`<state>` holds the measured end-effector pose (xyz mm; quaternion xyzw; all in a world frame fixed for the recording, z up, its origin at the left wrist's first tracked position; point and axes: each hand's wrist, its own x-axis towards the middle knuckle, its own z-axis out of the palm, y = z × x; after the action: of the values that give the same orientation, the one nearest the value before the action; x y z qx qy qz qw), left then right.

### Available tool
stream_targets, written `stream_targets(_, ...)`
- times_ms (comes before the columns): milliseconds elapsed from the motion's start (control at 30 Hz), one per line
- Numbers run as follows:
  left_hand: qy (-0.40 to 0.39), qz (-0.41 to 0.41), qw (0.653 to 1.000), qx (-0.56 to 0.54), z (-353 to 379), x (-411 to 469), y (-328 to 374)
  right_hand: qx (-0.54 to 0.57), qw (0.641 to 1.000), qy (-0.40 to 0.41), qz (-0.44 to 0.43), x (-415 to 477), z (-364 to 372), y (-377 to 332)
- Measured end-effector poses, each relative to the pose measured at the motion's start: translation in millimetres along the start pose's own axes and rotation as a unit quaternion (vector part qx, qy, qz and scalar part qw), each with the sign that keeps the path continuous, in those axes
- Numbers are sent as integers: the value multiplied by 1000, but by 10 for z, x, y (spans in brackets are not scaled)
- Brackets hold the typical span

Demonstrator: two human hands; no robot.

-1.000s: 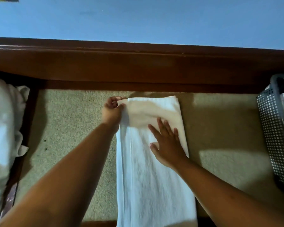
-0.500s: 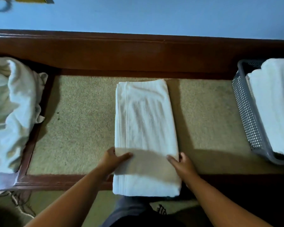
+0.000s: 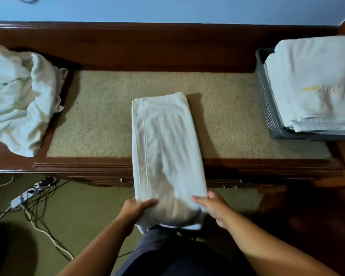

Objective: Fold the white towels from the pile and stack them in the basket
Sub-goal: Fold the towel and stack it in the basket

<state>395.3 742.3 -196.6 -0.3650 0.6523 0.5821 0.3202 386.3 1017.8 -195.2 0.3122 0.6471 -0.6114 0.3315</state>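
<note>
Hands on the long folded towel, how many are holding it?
2: the left hand grips the near left corner of the towel, the right hand grips its near right corner. Fingers underneath are hidden.

Person: left forearm [image 3: 100,246] and right forearm [image 3: 267,244] bare to frame edge; left hand [image 3: 136,209], right hand [image 3: 214,209] bare. Dark grey-blue trousers [image 3: 167,255].

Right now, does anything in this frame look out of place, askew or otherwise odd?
Nothing damaged or spilled. The folded towel overhangs the table's front edge, its near end off the surface. The stack in the basket rises well above the rim.
</note>
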Motion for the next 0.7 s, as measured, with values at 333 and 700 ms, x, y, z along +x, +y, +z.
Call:
stream_targets(333, -14, 24, 1000, -4, 104, -372, -296, 14, 998, -61, -1, -380, -228, 117)
stream_targets(700, 32, 194, 968, -155, 157, -798, -260, 99, 988, -28, -114, -787, -211, 16)
